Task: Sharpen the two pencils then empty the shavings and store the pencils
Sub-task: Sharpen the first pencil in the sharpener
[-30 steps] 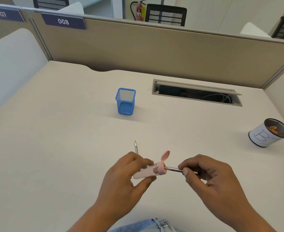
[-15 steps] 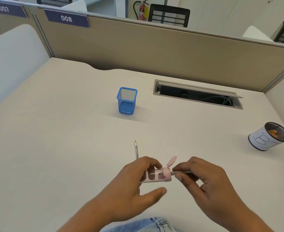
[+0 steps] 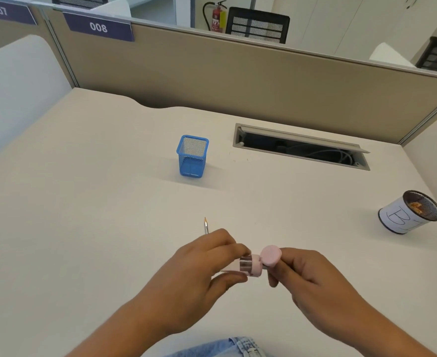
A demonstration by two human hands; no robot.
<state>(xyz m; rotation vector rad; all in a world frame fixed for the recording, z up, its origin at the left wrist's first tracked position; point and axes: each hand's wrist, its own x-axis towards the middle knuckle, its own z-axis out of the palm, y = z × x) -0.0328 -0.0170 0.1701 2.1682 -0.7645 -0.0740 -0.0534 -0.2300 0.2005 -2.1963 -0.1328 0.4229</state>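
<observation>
My left hand grips a pink barrel sharpener lying sideways above the desk, its round hinged lid flipped open toward the right. My right hand pinches a pencil pushed into the sharpener's mouth; the lid and my fingers hide nearly all of that pencil. A second pencil lies on the desk behind my left hand, sharpened tip pointing away, its rear end hidden by my knuckles.
A blue square mesh pencil holder stands mid-desk. A round mesh cup wrapped in white paper, holding some shavings, sits at the right. An open cable slot lies near the partition wall.
The sharpener has rolled in my left hand, so its lid now faces the camera and covers the pencil. My right hand has shifted its grip closer to the sharpener.
</observation>
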